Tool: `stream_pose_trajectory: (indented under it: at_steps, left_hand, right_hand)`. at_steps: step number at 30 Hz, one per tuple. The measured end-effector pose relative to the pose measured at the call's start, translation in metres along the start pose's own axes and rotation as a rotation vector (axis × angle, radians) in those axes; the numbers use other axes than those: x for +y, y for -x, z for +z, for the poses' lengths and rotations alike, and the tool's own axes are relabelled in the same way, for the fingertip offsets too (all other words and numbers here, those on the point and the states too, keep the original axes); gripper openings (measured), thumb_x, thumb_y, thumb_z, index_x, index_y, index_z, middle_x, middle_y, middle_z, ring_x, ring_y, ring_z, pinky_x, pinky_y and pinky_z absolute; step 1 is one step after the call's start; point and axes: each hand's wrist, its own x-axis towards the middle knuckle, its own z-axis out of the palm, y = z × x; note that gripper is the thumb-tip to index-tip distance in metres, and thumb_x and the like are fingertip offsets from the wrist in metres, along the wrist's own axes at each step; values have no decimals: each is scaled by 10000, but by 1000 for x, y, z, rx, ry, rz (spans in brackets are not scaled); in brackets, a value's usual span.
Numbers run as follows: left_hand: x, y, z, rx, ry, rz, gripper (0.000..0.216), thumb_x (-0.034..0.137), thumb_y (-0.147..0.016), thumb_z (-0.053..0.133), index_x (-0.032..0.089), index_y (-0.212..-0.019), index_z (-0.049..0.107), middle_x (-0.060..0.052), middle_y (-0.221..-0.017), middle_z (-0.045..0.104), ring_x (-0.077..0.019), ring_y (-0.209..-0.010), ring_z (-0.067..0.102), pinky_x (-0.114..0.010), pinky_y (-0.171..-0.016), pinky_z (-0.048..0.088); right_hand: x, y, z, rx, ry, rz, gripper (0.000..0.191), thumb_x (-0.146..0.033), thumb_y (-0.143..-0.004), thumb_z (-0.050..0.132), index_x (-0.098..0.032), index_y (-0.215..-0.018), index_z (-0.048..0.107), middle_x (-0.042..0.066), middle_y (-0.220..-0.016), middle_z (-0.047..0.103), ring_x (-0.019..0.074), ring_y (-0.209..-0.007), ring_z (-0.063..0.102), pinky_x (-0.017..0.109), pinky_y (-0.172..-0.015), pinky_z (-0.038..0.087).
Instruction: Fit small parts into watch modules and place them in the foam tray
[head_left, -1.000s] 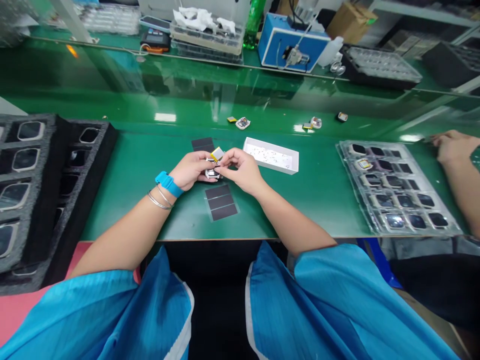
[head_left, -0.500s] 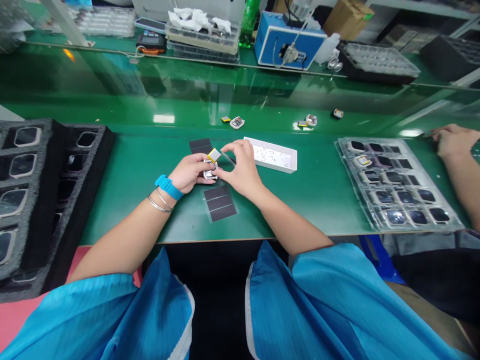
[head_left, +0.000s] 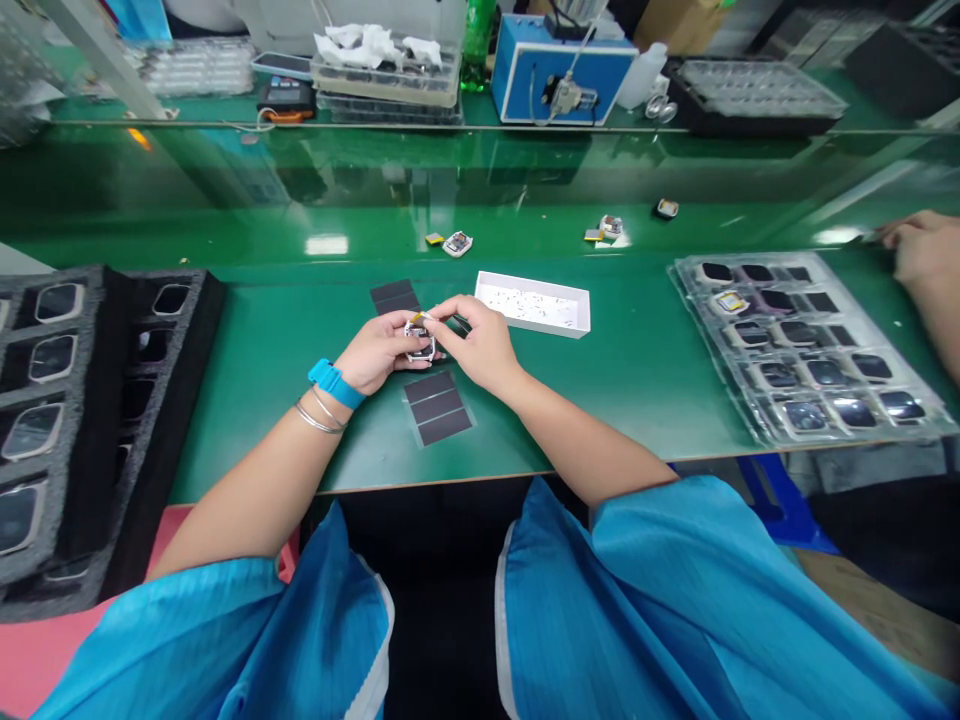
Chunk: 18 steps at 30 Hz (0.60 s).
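Open white device case (head_left: 421,348) pinched in the left hand (head_left: 369,354) above the desk (head_left: 600,400).
Left grip: closed, thumb on one side of the case and fingers on the other. Right hand (head_left: 486,346): thumb and fingers bent, tips at the case's upper edge beside a small yellow-edged piece (head_left: 417,317); whether that grip pinches it cannot be told. Case located between a sheet of black strips (head_left: 439,408) and a dark sheet (head_left: 394,296).

White watch case (head_left: 430,351) — green bench (head_left: 585,410) — white box (head_left: 556,327), dark-flecked inside; bright-blue wristband (head_left: 336,384).
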Motion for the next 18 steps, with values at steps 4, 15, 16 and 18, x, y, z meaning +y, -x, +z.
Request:
stream_pose_trajectory:
  at_steps: [4,15,16,18]
  left_hand:
    - [2,-2,-3,-11,140,-72,267,32,-734,551,99,-958,680,-65,-797,684,-154,-691,676,-262,-646,602]
    - [1,-2,-10,-109,179,18,340,81,-769,694,138,-1103,665,-101,-1034,698,-170,-880,685,-301,-824,575]
    - [-1,-2,-11,-125,165,32,372,90,-743,731,140,-1105,664,-104,-1034,701,-176,-877,687,-309,-822,575]
    - [-4,-4,-13,-148,139,58,431,109,-676,804,130,-1084,668,-109,-1006,710,-175,-834,689,-306,-798,575]
  right_hand:
    - [0,3,2,-52,242,-147,111,-213,-874,598,-242,-821,692,1,-821,696,201,-870,589,505,-1097,318]
    - [17,-2,0,-119,-35,-20,301,-217,-766,711,-228,-1060,645,85,-1245,578,237,-1165,545,447,-979,489]
    - [20,-2,1,-154,-134,42,429,-225,-740,723,-232,-1148,590,92,-1265,567,229,-1143,573,417,-933,524]
    - [22,-3,3,-268,-332,156,580,-247,-724,720,-241,-1254,485,82,-1188,622,199,-1019,647,367,-844,568]
